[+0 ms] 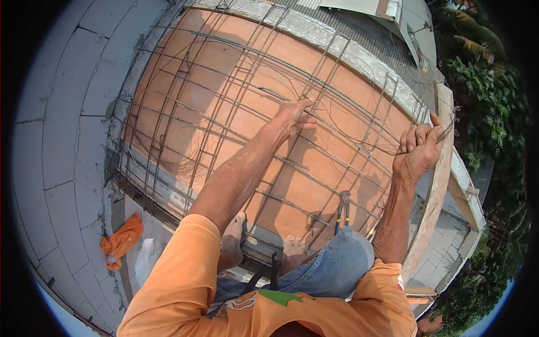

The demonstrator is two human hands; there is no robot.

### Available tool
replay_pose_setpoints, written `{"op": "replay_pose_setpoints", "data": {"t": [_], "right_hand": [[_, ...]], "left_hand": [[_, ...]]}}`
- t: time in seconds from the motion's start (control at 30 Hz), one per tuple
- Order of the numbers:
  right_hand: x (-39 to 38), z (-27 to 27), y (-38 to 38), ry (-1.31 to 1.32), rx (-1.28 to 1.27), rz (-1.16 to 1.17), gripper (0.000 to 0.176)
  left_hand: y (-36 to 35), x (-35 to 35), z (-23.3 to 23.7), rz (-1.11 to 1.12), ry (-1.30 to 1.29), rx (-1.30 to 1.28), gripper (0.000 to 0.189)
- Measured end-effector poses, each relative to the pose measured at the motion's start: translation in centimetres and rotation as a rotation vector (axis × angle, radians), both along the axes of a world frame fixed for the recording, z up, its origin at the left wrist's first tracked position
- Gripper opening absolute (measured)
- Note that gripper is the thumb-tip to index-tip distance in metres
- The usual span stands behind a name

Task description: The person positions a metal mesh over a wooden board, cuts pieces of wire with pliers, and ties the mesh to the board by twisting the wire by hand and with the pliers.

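My left hand reaches to the middle of a grid of steel reinforcing bars. Its thumb and fingers lie on either side of one long bar, closed around it. Farther right, my right hand is a fist around a bundle of thin tie wire. Loose wire strands trail left from the fist over the grid. Beside my right knee stand pincers with dark-and-yellow handles, jaws upward.
Orange-brown panels lie under the grid, bordered by a rough concrete edge. A grey block wall rises left, near an orange cloth. A wooden plank stands right. My bare feet are below the bars.
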State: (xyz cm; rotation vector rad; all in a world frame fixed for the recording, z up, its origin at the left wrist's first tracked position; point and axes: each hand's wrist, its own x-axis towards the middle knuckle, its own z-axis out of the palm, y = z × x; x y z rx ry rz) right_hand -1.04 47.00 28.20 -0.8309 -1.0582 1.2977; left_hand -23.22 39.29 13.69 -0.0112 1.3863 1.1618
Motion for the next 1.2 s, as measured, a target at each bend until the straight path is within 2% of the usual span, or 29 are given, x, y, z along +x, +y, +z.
{"op": "replay_pose_setpoints", "data": {"t": [0.07,0.1,0.17,0.3,0.37,0.4,0.47,0.57,0.7,0.77,0.87,0.9,0.93,0.97,1.03,1.1,1.2], "right_hand": [[0.1,0.2,-0.3,-0.015,0.009,-0.002,0.038],[0.1,0.2,-0.4,-0.025,0.017,-0.005,0.039],[0.7,-0.3,-0.5,-0.041,0.007,-0.006,0.039],[1.2,-0.9,-0.7,-0.051,-0.018,-0.048,0.040],[1.2,-0.7,-0.7,-0.034,-0.029,-0.042,0.041],[1.4,-0.5,-0.7,-0.017,-0.037,-0.040,0.041],[1.8,-0.4,-0.8,-0.013,-0.024,-0.023,0.042],[1.8,0.3,-1.1,0.008,-0.006,-0.002,0.043],[2.1,1.7,-1.3,0.089,-0.018,0.008,0.044],[2.2,2.2,-1.6,0.069,-0.028,0.036,0.044],[2.8,2.4,-1.6,0.038,-0.004,0.040,0.044],[3.4,2.4,-1.5,-0.044,-0.011,-0.027,0.043],[4.0,2.4,-1.3,-0.123,-0.018,-0.092,0.043],[5.4,2.2,-0.9,-0.120,-0.021,-0.090,0.043],[9.8,1.7,0.8,-0.163,-0.087,-0.251,0.040],[14.4,2.0,1.7,-0.129,-0.136,-0.420,0.038],[23.6,2.9,3.1,-0.159,-0.079,-0.374,0.039]], "left_hand": [[0.4,1.1,-3.2,0.268,-0.069,0.097,0.024],[0.5,1.1,-3.2,0.272,-0.064,0.098,0.024],[0.4,0.9,-3.1,0.474,-0.232,0.086,0.013],[0.3,-0.6,-3.0,0.418,-0.159,-0.009,0.012],[0.2,-0.9,-2.9,0.268,0.023,-0.100,0.015],[0.2,-0.9,-3.3,0.264,0.022,-0.101,0.015],[0.1,-0.8,-4.0,0.153,0.237,-0.138,0.022],[0.6,-0.7,-5.7,0.128,0.150,-0.184,0.019],[0.6,0.9,-3.6,0.179,0.107,-0.170,0.019],[0.8,1.0,-3.8,0.126,-0.020,-0.143,0.017],[0.9,1.0,-4.4,0.191,-0.085,-0.089,0.015],[0.8,0.6,-4.5,0.194,-0.086,-0.091,0.015],[0.4,-0.2,-4.4,0.291,-0.072,-0.070,0.015],[-0.1,-1.2,-4.4,0.385,-0.057,-0.050,0.015],[-1.3,-3.8,-4.1,0.500,-0.020,-0.099,0.016],[-3.2,-8.5,-7.3,0.592,-0.060,0.002,0.016],[-5.5,-12.1,-3.2,0.556,0.085,0.124,0.017]]}}
